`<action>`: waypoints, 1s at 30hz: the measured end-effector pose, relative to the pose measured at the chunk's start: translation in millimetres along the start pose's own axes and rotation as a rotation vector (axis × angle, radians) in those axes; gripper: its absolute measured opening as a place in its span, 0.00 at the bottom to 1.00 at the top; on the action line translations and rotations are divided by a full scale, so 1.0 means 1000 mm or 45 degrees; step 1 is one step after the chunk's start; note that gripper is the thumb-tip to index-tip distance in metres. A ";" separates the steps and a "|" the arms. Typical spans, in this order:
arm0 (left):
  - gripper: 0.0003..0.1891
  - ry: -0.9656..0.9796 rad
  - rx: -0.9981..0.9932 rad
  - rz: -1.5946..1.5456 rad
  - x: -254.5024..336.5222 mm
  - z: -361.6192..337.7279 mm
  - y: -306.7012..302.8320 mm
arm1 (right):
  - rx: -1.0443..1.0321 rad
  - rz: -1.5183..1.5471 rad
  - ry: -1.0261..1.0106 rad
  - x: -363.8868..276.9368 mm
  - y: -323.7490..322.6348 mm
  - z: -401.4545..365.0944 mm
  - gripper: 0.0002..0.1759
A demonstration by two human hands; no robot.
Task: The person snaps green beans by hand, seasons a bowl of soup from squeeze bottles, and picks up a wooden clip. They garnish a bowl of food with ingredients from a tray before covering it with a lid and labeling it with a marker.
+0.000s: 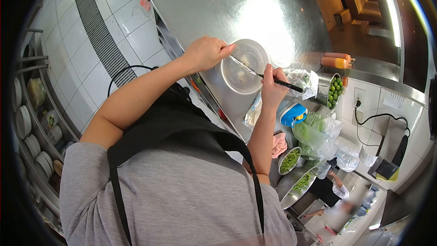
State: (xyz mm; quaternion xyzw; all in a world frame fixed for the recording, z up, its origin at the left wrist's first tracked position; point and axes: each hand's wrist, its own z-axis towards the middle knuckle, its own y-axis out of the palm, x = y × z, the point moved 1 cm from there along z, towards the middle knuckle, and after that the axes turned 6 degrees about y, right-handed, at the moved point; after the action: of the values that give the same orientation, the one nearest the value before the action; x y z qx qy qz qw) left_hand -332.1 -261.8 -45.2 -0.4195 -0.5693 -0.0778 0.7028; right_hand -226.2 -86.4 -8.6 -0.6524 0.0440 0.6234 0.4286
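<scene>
My right hand (274, 86) is closed around the black handle of a knife (283, 83). Its thin, bright blade points left across a round, see-through plastic container (243, 82) on the steel counter. At the blade's far end, over the container's rim, is my left hand (205, 53). Its fingers are curled in and the thumb is stretched toward the tip. Whether that hand grips the tip or something small is hidden. A few small pale bits show inside the container.
Right of the container are sauce bottles (336, 60), a metal pot of limes (336, 90), a blue-and-white package (293, 115) and bagged greens (314, 130). Bowls of green beans (289, 160) stand nearer. Another person (334, 191) works farther off. Shelves of dishes (34, 146) line the left.
</scene>
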 end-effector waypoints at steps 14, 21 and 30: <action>0.27 0.052 0.060 -0.060 -0.001 -0.001 0.002 | 0.043 0.064 0.036 0.004 0.000 0.000 0.20; 0.26 0.057 0.066 -0.057 -0.002 -0.001 0.002 | -0.002 0.022 0.043 0.010 -0.003 0.002 0.19; 0.26 -0.063 0.024 0.010 -0.004 -0.002 -0.004 | 0.256 0.129 -0.138 -0.026 -0.010 -0.002 0.17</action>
State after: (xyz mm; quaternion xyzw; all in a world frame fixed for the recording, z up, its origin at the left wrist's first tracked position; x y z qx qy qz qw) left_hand -334.3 -267.0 -46.6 -0.4168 -0.5854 -0.0592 0.6928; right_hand -224.5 -93.7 17.9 -0.5683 0.1160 0.6711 0.4618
